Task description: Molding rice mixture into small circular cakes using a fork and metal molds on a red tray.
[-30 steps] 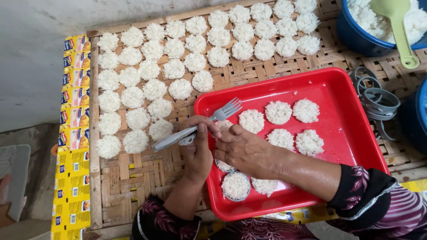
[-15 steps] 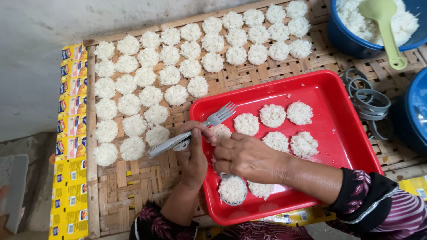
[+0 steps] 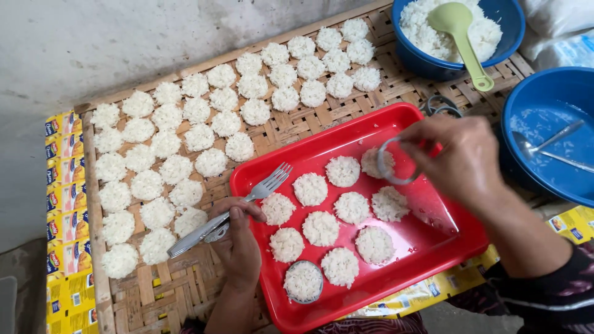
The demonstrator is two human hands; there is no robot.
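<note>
two hands over red tray (image 3: 396,127), left hand (image 3: 238,238) clamping fork (image 3: 229,210), right hand (image 3: 461,158) pinching ring mould (image 3: 391,168)

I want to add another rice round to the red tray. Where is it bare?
On the red tray, the strip along its right rim, beside the rice rounds, is bare, as is the far left corner above the fork. The middle is crowded.

my right hand (image 3: 461,161) hides part of the ring mould (image 3: 396,162) and the red tray (image 3: 396,124) rim — both blue bowls (image 3: 550,124) run off frame.
</note>
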